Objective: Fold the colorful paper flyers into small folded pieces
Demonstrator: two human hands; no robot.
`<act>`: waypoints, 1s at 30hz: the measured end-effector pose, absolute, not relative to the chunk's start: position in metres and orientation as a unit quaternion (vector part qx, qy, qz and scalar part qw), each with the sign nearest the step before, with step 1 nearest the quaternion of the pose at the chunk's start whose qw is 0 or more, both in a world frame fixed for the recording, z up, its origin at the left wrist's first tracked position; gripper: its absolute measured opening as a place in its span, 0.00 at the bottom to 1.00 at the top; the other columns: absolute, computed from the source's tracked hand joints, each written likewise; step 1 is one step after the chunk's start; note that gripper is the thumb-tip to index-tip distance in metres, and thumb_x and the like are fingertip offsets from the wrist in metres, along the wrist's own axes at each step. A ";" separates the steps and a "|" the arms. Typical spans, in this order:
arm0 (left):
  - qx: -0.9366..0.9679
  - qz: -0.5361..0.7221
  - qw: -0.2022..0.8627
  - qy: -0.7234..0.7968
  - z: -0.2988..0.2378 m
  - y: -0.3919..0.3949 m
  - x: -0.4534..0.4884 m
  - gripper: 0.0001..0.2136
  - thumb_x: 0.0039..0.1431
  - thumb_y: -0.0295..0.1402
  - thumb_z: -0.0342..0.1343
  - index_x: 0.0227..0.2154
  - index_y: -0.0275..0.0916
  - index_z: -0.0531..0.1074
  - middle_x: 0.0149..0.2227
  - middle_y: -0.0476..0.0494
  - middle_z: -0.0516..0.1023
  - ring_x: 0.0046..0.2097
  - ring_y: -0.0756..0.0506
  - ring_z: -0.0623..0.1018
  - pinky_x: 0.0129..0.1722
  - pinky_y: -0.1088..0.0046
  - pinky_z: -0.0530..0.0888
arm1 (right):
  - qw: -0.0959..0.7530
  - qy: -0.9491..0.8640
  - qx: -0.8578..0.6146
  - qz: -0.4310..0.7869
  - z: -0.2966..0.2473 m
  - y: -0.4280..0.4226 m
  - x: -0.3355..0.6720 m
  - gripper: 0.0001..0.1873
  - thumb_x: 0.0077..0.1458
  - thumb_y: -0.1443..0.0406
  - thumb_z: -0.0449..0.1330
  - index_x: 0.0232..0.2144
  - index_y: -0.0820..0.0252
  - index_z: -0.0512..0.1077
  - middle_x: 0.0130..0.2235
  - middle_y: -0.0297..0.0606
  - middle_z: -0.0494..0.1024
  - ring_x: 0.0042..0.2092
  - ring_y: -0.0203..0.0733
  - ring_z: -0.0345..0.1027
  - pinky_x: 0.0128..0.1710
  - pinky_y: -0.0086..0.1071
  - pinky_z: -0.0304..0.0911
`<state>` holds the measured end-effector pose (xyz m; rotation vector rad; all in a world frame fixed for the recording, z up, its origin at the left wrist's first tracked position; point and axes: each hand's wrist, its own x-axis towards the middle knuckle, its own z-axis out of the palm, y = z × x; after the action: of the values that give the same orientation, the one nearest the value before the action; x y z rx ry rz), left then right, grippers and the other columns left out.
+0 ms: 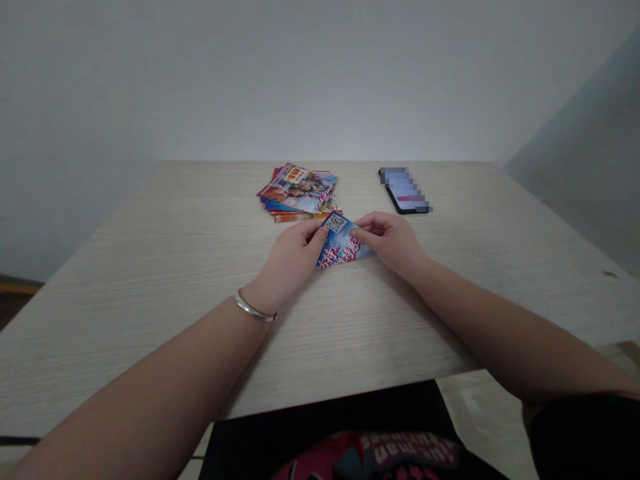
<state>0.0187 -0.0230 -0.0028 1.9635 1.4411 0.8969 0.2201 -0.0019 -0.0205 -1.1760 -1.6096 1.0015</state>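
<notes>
A blue printed leaflet [343,245] with red lettering and a QR code lies on the wooden table [175,267], held between both hands. My left hand [293,257] pinches its left edge with thumb and fingers closed. My right hand [393,240] pinches its right edge the same way. A silver bangle sits on my left wrist. Just beyond the hands lies a loose pile of colourful leaflets [300,192].
A black phone [405,191] with a lit screen lies at the back right of the table. A plain pale wall stands behind the table. The table's near edge runs across my lap, with floor showing at the right.
</notes>
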 end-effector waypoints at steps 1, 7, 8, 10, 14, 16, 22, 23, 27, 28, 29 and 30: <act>0.729 0.334 0.264 0.536 -0.003 -0.023 0.019 0.14 0.69 0.34 0.49 0.30 0.37 0.75 0.33 0.46 0.79 0.35 0.46 0.75 0.35 0.70 0.69 | 0.437 -0.649 -0.476 0.403 -0.020 -0.002 0.220 0.07 0.51 0.59 0.69 0.30 0.55 0.79 0.30 0.34 0.82 0.30 0.37 0.71 0.31 0.34 0.66; 0.731 0.346 0.264 0.526 -0.004 -0.023 0.019 0.13 0.68 0.34 0.49 0.33 0.38 0.76 0.35 0.46 0.80 0.36 0.46 0.75 0.38 0.69 0.71 | 0.447 -0.649 -0.482 0.383 -0.020 -0.003 0.220 0.07 0.51 0.58 0.70 0.30 0.54 0.81 0.29 0.34 0.82 0.29 0.36 0.70 0.30 0.34 0.65; 0.731 0.346 0.267 0.524 -0.004 -0.023 0.019 0.12 0.68 0.34 0.49 0.34 0.38 0.76 0.35 0.46 0.80 0.37 0.46 0.76 0.40 0.69 0.72 | 0.451 -0.648 -0.483 0.379 -0.020 -0.003 0.219 0.07 0.52 0.58 0.69 0.31 0.54 0.81 0.29 0.34 0.82 0.29 0.36 0.70 0.29 0.34 0.65; 0.732 0.346 0.270 0.520 -0.004 -0.023 0.019 0.11 0.68 0.32 0.49 0.36 0.38 0.77 0.37 0.46 0.81 0.39 0.45 0.77 0.43 0.68 0.73 | 0.456 -0.646 -0.488 0.370 -0.020 -0.005 0.219 0.07 0.53 0.58 0.68 0.31 0.54 0.82 0.29 0.33 0.82 0.29 0.36 0.69 0.30 0.34 0.64; 0.736 0.342 0.261 0.522 -0.003 -0.023 0.019 0.11 0.68 0.31 0.49 0.38 0.38 0.77 0.39 0.45 0.82 0.41 0.44 0.77 0.48 0.66 0.74 | 0.456 -0.651 -0.496 0.351 -0.018 -0.007 0.218 0.07 0.53 0.58 0.68 0.32 0.54 0.82 0.29 0.33 0.82 0.29 0.36 0.69 0.30 0.34 0.63; 0.736 0.339 0.263 0.523 -0.003 -0.023 0.020 0.11 0.69 0.31 0.48 0.39 0.38 0.77 0.40 0.44 0.82 0.42 0.44 0.78 0.48 0.66 0.74 | 0.457 -0.653 -0.492 0.349 -0.017 -0.008 0.217 0.07 0.53 0.58 0.68 0.33 0.54 0.82 0.29 0.33 0.82 0.29 0.36 0.69 0.30 0.33 0.63; 0.739 0.334 0.262 0.524 0.000 -0.025 0.021 0.13 0.69 0.30 0.47 0.44 0.37 0.77 0.43 0.43 0.82 0.45 0.43 0.78 0.52 0.65 0.74 | 0.450 -0.660 -0.494 0.344 -0.014 -0.010 0.216 0.07 0.54 0.58 0.68 0.31 0.54 0.81 0.28 0.33 0.81 0.28 0.36 0.68 0.29 0.33 0.62; 0.740 0.333 0.260 0.523 0.000 -0.026 0.021 0.13 0.69 0.29 0.47 0.45 0.37 0.77 0.44 0.43 0.82 0.45 0.43 0.78 0.52 0.65 0.74 | 0.446 -0.661 -0.496 0.344 -0.014 -0.010 0.217 0.07 0.54 0.58 0.68 0.31 0.54 0.80 0.28 0.33 0.81 0.28 0.36 0.68 0.29 0.34 0.62; 0.746 0.329 0.252 0.522 0.000 -0.026 0.020 0.14 0.69 0.29 0.47 0.46 0.38 0.78 0.44 0.43 0.83 0.47 0.42 0.79 0.52 0.66 0.75 | 0.440 -0.663 -0.490 0.356 -0.017 -0.009 0.217 0.07 0.55 0.58 0.67 0.33 0.54 0.80 0.29 0.33 0.82 0.30 0.37 0.70 0.31 0.34 0.64; 0.747 0.328 0.248 0.522 0.000 -0.026 0.020 0.14 0.69 0.29 0.47 0.46 0.38 0.78 0.44 0.43 0.83 0.47 0.42 0.79 0.52 0.66 0.75 | 0.440 -0.664 -0.487 0.358 -0.017 -0.009 0.216 0.07 0.55 0.58 0.67 0.33 0.54 0.80 0.30 0.33 0.82 0.30 0.37 0.71 0.31 0.35 0.65; 0.750 0.326 0.245 0.522 0.001 -0.026 0.020 0.14 0.69 0.29 0.47 0.46 0.38 0.78 0.45 0.43 0.83 0.47 0.42 0.79 0.52 0.66 0.75 | 0.442 -0.667 -0.484 0.356 -0.016 -0.009 0.216 0.07 0.55 0.58 0.67 0.35 0.54 0.80 0.32 0.33 0.82 0.31 0.37 0.71 0.32 0.35 0.65; 0.752 0.322 0.244 0.520 0.001 -0.027 0.020 0.14 0.69 0.29 0.47 0.45 0.38 0.78 0.45 0.43 0.84 0.46 0.43 0.80 0.51 0.65 0.75 | 0.442 -0.670 -0.481 0.353 -0.015 -0.009 0.215 0.07 0.55 0.59 0.67 0.36 0.53 0.80 0.33 0.33 0.82 0.31 0.37 0.71 0.32 0.34 0.65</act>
<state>0.0204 -0.0268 0.0009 2.0552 1.4216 0.8785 0.2150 -0.0090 -0.0154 -1.1930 -1.6622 0.8748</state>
